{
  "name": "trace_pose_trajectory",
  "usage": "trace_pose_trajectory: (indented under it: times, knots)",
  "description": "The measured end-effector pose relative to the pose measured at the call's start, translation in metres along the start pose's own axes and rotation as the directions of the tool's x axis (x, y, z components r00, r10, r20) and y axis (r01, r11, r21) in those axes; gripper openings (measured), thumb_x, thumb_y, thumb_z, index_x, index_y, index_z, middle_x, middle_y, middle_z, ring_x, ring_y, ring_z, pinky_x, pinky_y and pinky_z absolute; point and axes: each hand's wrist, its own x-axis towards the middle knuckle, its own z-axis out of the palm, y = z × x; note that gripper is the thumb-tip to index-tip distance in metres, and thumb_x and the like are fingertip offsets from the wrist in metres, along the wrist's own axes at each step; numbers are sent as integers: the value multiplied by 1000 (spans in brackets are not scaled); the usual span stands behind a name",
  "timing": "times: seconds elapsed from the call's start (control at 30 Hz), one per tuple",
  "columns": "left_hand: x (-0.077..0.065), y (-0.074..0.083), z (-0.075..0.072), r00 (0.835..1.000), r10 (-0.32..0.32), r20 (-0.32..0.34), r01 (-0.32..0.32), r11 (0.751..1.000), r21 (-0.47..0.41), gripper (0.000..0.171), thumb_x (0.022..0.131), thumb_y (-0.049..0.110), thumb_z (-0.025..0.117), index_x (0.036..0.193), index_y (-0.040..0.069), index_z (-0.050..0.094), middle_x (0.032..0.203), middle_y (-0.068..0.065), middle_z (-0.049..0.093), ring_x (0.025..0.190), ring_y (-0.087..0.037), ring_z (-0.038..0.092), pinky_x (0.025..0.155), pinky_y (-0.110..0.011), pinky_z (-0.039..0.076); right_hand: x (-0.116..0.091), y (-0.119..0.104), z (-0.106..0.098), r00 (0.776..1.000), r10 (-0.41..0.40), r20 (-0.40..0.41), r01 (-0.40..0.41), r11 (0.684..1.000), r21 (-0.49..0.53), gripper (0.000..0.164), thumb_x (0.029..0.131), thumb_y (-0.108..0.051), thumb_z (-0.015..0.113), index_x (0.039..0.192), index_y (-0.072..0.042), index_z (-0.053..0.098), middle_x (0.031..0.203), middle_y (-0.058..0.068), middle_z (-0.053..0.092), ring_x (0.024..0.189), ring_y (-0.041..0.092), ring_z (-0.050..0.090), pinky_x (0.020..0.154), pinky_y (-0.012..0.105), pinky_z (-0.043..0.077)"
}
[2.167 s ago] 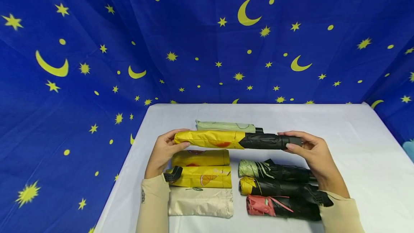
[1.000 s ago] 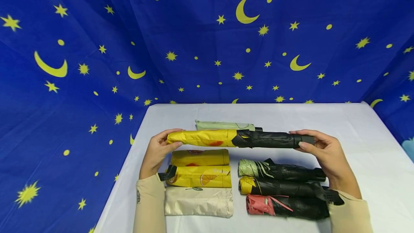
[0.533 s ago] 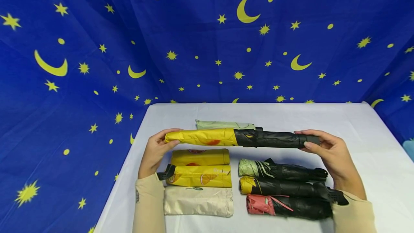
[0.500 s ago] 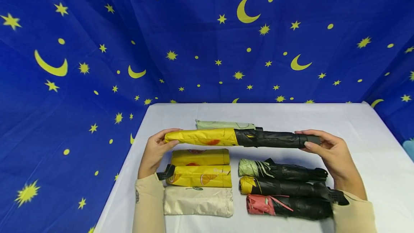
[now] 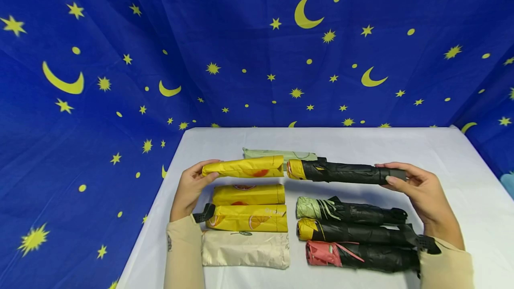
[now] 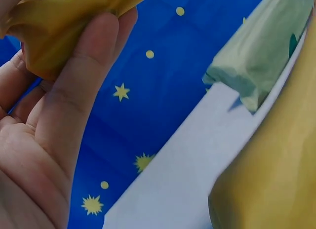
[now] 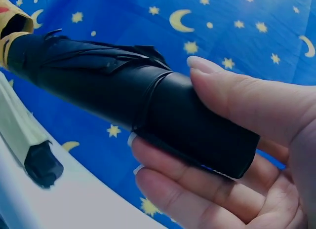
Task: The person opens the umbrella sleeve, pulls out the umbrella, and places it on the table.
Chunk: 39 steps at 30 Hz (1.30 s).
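My left hand (image 5: 189,191) pinches the closed end of a yellow umbrella sleeve (image 5: 241,168) with an orange-fruit print. In my right hand (image 5: 423,195) is the black handle end of a folded umbrella (image 5: 345,173), gripped between thumb and fingers. The umbrella's yellow tip faces the sleeve's open mouth, with a narrow gap between them. Both are held above the table. The right wrist view shows the thumb on top of the black handle (image 7: 207,125) and fingers beneath. In the left wrist view, the thumb presses the crumpled sleeve end (image 6: 54,36).
Behind the held pieces lies a light green sleeved umbrella (image 5: 265,153). At left are two yellow sleeves (image 5: 249,195) and a cream sleeve (image 5: 246,249). At right lie folded umbrellas with green (image 5: 345,212), yellow (image 5: 341,231) and red (image 5: 325,253) ends. A white cloth (image 5: 401,146) covers the table.
The umbrella has come out of the yellow sleeve; earlier its yellow end was inside. My right hand has moved right with the umbrella, my left hand slightly left with the sleeve.
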Motion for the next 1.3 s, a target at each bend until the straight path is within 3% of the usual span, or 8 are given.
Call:
trace_pose_trajectory:
  times: [0.4, 0.53, 0.63, 0.7, 0.83, 0.97, 1.1, 1.3]
  knots:
    - [6, -11, 4, 994, -109, -7, 109, 980, 169, 47, 91, 24, 81, 132, 5, 67, 122, -15, 69, 108, -28, 69, 95, -54, 53, -1, 17, -9, 981, 194, -16, -192, 958, -214, 34, 95, 6, 68, 127, 15, 61, 117, 5, 74, 95, 19, 74, 76, 39, 62]
    - [7, -11, 7, 993, -118, 0, 116, 971, 210, 44, 91, 26, 81, 130, 9, 69, 104, -5, 72, 89, -21, 69, 83, -43, 58, -2, 19, -11, 975, 222, 9, -214, 950, -226, 34, 96, 5, 67, 128, 15, 61, 119, 4, 73, 98, 21, 74, 76, 41, 62]
    - [8, -13, 9, 993, -118, -25, 121, 961, 247, 39, 91, 30, 81, 125, 13, 73, 72, 3, 59, 60, -12, 51, 65, -31, 50, -3, 20, -12, 971, 239, 31, -224, 944, -243, 34, 97, 5, 66, 129, 15, 60, 119, 3, 72, 99, 21, 73, 78, 41, 61]
    - [9, -14, 9, 992, -116, -40, 122, 958, 260, 37, 92, 32, 80, 123, 13, 74, 68, 3, 56, 58, -15, 44, 63, -30, 47, -3, 20, -13, 962, 269, 41, -247, 927, -282, 35, 98, 1, 66, 131, 13, 60, 120, 2, 72, 99, 22, 73, 80, 41, 61]
    - [10, -16, 9, 992, -119, -52, 128, 958, 256, 37, 94, 32, 78, 123, 10, 74, 91, -8, 70, 73, -21, 55, 78, -34, 54, -6, 18, -16, 933, 360, 13, -313, 827, -468, 42, 98, -17, 72, 135, 2, 63, 123, -7, 67, 95, 17, 71, 79, 37, 61]
    - [10, -19, 9, 990, -122, -72, 138, 949, 284, 38, 95, 33, 75, 125, 8, 72, 112, -13, 70, 83, -19, 56, 78, -32, 50, -7, 17, -19, 905, 426, 4, -331, 708, -624, 47, 95, -31, 75, 135, -7, 65, 129, 1, 64, 87, 15, 64, 72, 33, 57]
    - [11, -25, 7, 985, -152, -79, 170, 930, 327, 45, 98, 33, 72, 132, 4, 68, 131, -12, 65, 106, -17, 60, 85, -27, 52, -6, 20, -21, 888, 459, 28, -324, 668, -669, 49, 94, -33, 77, 134, -6, 66, 133, 18, 63, 83, 16, 64, 67, 33, 55]
    - [13, -33, 5, 974, -195, -111, 223, 900, 374, 46, 98, 35, 72, 134, 6, 67, 137, -9, 63, 121, -25, 60, 86, -25, 53, -4, 23, -21, 888, 458, 32, -267, 573, -775, 49, 90, -40, 79, 128, -11, 71, 128, 15, 68, 102, 14, 69, 76, 27, 55]
